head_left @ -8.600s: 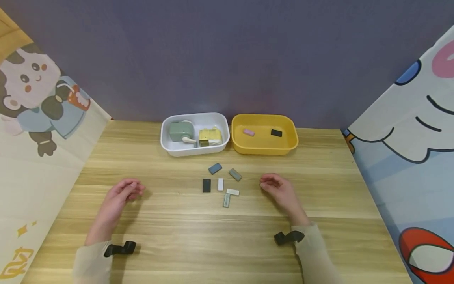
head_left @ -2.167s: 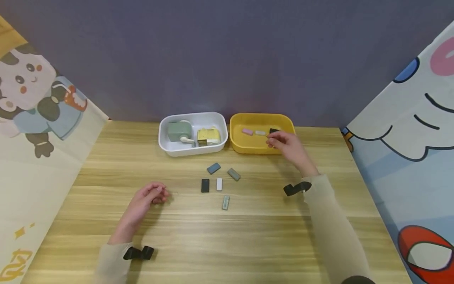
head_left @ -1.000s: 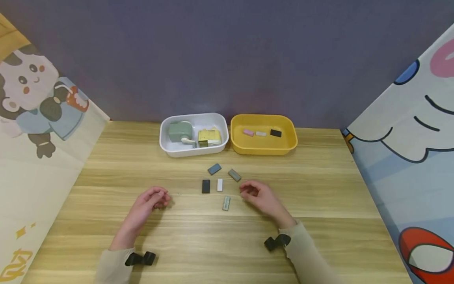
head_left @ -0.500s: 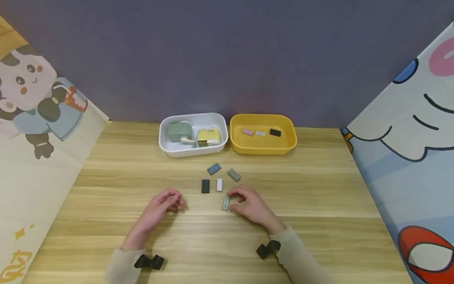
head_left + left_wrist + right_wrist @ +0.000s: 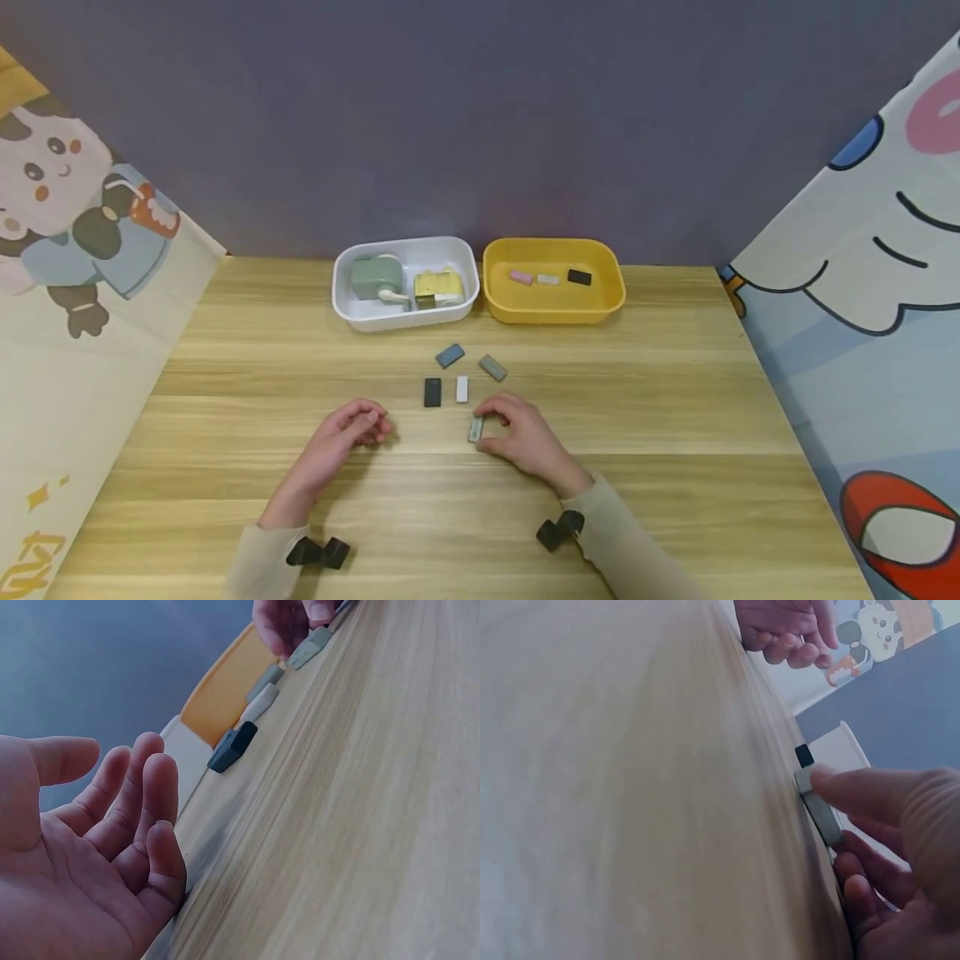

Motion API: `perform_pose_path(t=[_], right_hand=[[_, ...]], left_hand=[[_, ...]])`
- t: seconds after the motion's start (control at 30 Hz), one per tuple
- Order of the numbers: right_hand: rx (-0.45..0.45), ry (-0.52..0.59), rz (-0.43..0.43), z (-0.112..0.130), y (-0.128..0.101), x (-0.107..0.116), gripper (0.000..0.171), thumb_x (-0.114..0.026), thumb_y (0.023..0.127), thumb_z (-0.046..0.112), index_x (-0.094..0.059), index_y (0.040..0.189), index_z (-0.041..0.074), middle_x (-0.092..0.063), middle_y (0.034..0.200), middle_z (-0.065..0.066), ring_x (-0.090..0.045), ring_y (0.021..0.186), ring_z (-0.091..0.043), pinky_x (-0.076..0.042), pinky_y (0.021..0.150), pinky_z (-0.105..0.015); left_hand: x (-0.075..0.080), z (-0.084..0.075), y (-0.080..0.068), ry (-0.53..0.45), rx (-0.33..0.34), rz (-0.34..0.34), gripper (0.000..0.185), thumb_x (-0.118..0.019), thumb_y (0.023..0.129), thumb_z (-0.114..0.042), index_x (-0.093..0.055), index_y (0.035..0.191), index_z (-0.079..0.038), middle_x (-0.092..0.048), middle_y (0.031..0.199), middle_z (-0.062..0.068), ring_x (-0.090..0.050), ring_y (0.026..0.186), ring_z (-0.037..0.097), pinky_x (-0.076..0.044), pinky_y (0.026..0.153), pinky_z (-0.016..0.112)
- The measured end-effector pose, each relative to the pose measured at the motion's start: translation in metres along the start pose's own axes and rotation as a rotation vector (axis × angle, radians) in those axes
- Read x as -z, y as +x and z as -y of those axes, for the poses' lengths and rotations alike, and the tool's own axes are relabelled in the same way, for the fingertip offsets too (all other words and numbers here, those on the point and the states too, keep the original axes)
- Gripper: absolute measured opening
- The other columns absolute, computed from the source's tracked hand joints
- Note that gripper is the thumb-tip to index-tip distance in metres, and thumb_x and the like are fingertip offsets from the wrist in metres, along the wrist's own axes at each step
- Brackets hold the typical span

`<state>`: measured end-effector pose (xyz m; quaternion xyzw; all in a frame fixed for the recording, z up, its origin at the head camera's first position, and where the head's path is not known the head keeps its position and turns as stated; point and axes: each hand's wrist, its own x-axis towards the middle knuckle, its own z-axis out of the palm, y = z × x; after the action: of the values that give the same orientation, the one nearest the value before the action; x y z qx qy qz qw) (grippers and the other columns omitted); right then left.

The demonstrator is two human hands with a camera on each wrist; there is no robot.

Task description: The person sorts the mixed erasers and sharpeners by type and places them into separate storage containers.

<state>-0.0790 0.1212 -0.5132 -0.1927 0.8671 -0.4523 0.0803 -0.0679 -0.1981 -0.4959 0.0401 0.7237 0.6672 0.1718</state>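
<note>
My right hand [image 5: 525,437] pinches a small pale grey-green block [image 5: 476,429] by its two ends, between thumb and fingers. In the right wrist view the thumb lies on one end of this block [image 5: 821,806] and a fingertip on the other, close over the table. My left hand [image 5: 348,437] holds nothing, its fingers loosely curled, left of the blocks. Nearby on the table lie a black block [image 5: 432,392], a white block [image 5: 462,389], a blue-grey block [image 5: 450,356] and a brownish-grey block [image 5: 492,367].
Behind the blocks, a yellow bin [image 5: 555,316] holds a pink block [image 5: 521,277], a whitish block [image 5: 548,280] and a black one. Beside it a white bin [image 5: 375,323] contains a green object [image 5: 377,277] and a yellow object [image 5: 438,287]. A dark wall [image 5: 480,125] rises behind both.
The right hand placed the whitish block in the yellow bin, came back and now pinches the grey-green block. The left hand has moved right, toward the blocks.
</note>
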Motion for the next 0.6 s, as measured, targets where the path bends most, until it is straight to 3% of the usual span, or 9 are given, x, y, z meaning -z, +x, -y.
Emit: perform_pose_path(t=[0.17, 0.33, 0.6], right_hand=[[-0.009, -0.038, -0.021, 0.001, 0.0, -0.002, 0.039, -0.087, 0.077, 0.018, -0.07, 0.112, 0.016, -0.063, 0.11, 0.009, -0.056, 0.096, -0.011, -0.048, 0.081, -0.03], [-0.027, 0.005, -0.025, 0.001, -0.001, 0.001, 0.039, -0.086, 0.078, 0.018, -0.071, 0.114, 0.015, -0.064, 0.109, 0.009, -0.057, 0.094, -0.011, -0.049, 0.082, -0.031], [-0.049, 0.208, -0.008, -0.001, -0.004, 0.008, 0.037, -0.084, 0.081, 0.018, -0.072, 0.116, 0.01, -0.064, 0.115, 0.003, -0.06, 0.1, -0.016, -0.053, 0.085, -0.032]], left_hand=[[-0.001, -0.001, 0.001, -0.004, 0.0, 0.003, 0.034, -0.049, 0.106, -0.021, -0.055, 0.116, 0.011, -0.066, 0.1, 0.016, -0.063, 0.086, 0.019, -0.051, 0.08, 0.03], [-0.001, -0.001, 0.001, -0.007, 0.001, 0.001, 0.034, -0.049, 0.106, -0.021, -0.055, 0.115, 0.011, -0.066, 0.1, 0.016, -0.063, 0.086, 0.019, -0.051, 0.079, 0.031], [0.004, -0.004, -0.001, 0.014, 0.006, -0.03, 0.036, -0.048, 0.107, -0.022, -0.054, 0.117, 0.012, -0.066, 0.101, 0.016, -0.064, 0.087, 0.022, -0.052, 0.079, 0.031]])
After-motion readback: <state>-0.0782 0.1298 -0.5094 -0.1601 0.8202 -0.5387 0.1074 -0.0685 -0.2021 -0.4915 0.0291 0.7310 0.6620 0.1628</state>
